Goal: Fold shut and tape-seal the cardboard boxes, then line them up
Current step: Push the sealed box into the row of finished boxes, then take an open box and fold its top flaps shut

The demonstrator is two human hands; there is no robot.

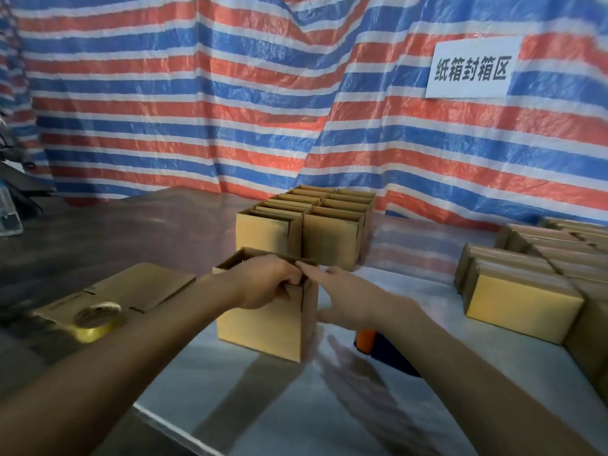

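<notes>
Presently, the left hand point(266, 284) grips a top flap of the small brown cardboard box point(260, 327), apparently to fold it; the right hand point(352, 301), fingers straight, braces the side for stability.

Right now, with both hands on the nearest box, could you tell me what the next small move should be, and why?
Probably press the top flaps down flat. The left hand grips a flap at the rim of the box, whose top is open and untaped; the right hand lies open against its right side. The tape dispenser lies close by.
</notes>
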